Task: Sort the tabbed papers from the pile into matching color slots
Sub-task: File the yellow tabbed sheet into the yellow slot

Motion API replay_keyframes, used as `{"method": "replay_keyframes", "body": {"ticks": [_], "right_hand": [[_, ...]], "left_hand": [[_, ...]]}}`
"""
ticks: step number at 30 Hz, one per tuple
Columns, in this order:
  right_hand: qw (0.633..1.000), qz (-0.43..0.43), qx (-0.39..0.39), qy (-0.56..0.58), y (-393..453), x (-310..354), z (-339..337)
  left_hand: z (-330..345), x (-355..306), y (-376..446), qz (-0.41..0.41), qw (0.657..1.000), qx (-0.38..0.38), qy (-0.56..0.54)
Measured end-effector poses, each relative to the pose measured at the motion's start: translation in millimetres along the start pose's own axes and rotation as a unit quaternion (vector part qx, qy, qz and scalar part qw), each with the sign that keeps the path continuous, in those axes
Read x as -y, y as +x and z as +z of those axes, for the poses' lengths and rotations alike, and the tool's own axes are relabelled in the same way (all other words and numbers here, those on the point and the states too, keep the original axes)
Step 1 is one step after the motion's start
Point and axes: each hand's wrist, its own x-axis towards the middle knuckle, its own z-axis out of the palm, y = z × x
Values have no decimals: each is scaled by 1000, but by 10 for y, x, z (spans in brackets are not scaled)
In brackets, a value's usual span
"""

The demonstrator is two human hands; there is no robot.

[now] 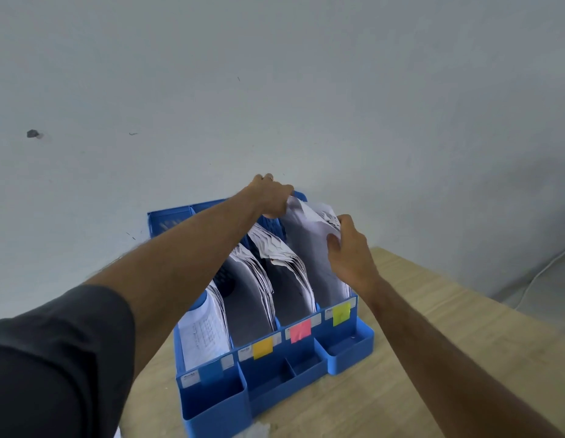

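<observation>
A blue file organiser (350, 352) with several slots stands on the wooden table. Its front carries a blue tab (211, 373), a yellow tab (263, 348), a pink tab (300, 330) and a green tab (341, 313). White papers stand in every slot. My left hand (270, 197) grips the top far edge of the papers (309, 235) in the green-tabbed rightmost slot. My right hand (350, 251) pinches the near side of the same papers, thumb on the sheet. No coloured tab shows on these papers.
The organiser sits against a pale wall at the table's (433, 343) back left. A white scrap (259, 429) lies at the table's near edge. A white cable (540, 273) runs along the floor at the right.
</observation>
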Motion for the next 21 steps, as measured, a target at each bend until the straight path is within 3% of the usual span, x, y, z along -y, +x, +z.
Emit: {"method": "replay_keyframes", "body": {"ticks": [5, 9, 15, 21], "right_hand": [[992, -38, -60, 103, -101, -102, 16], [993, -17, -38, 113, -144, -148, 35], [992, -8, -34, 120, -135, -98, -21], [978, -114, -114, 129, -313, 168, -18]], "left_hand": [[49, -104, -63, 43, 992, -100, -70], [77, -162, -85, 30, 998, 21, -51], [-2, -83, -151, 43, 991, -46, -118], [-127, 64, -456, 70, 985, -65, -146]]}}
